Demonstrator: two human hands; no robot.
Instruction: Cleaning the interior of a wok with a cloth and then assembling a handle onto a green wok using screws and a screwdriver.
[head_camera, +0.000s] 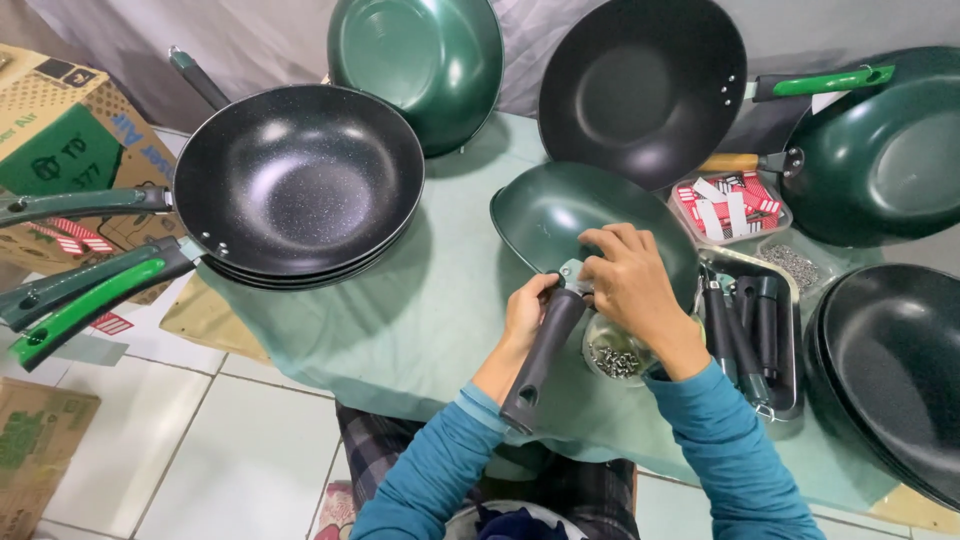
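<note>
Here, one green wok (560, 215) lies tilted on the pale green table cloth (430, 320), just in front of the person. The left hand (527, 312) is wrapped shut around the upper end of one dark grey handle (540, 360), holding it against the wok's rim. The right hand (632, 285) is bent down at the wrist, fingers pinched together at the metal joint where handle meets wok; what they pinch is hidden. Beneath that wrist sits one small clear bowl of screws (615, 358).

On the left rests a stack of black woks (298, 180), at least three by the rims, with dark and bright green handles. Two more woks lean against the back cloth, one green (418, 60), one black (640, 85). A tray (790, 350) at right holds about four loose dark handles. Behind it stands a clear tub of red-and-white packets (728, 205). A brown-and-green cardboard box (60, 140) sits far left.
</note>
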